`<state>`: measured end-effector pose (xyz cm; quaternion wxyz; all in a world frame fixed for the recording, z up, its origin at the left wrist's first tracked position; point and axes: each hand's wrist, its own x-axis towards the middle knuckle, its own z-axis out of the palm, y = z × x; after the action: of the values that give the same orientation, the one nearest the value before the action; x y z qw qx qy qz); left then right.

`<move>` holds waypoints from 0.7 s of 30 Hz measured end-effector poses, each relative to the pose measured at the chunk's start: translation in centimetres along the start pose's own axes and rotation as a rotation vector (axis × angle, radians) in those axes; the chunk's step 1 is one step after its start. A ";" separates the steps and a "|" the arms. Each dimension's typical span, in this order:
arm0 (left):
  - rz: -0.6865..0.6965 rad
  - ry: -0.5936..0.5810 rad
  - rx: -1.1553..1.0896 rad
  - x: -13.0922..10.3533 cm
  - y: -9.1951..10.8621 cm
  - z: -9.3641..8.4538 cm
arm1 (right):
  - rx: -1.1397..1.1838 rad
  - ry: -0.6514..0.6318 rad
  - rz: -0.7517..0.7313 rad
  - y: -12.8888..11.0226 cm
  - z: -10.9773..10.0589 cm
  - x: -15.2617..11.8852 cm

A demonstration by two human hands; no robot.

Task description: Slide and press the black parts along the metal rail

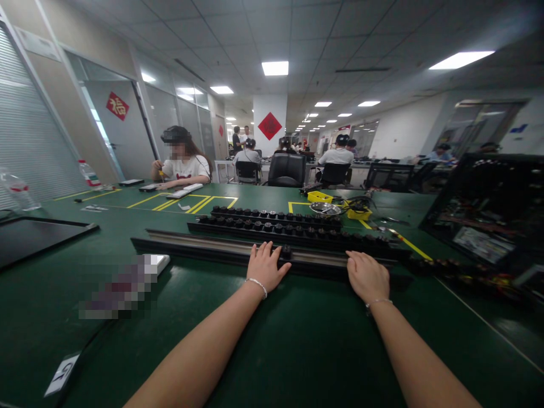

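A long black rail (195,243) with a pale inner channel lies across the green table. My left hand (266,267) rests on its near edge with the fingers spread, beside a small black part (286,252) sitting in the channel. Farther right, my right hand (369,276) touches the rail with its fingers bent and close together; what is under the fingertips is hidden. Behind the rail, black strips (232,227) carry rows of several black round pieces.
A pixelated device (157,263) lies at the left near a black tray (42,237). Yellow bins (319,197), a metal dish (325,209) and cables are at the back. A dark panel (480,209) stands at the right. A person (185,164) sits across the table.
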<state>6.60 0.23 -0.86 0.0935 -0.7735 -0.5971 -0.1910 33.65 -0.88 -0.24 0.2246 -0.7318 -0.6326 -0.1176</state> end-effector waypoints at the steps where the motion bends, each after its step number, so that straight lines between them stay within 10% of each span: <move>1: 0.002 -0.002 -0.001 0.0 0.1 0.0 | -0.001 -0.002 0.004 0.0 0.0 0.0; 21: 0.044 0.026 -0.004 0.3 1.9 0.5 | 0.010 -0.026 0.016 -0.2 0.0 0.0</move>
<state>8.57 0.20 -1.04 0.1039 -0.7841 -0.5783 -0.2000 33.49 -0.90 -0.20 0.2211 -0.7372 -0.6302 -0.1031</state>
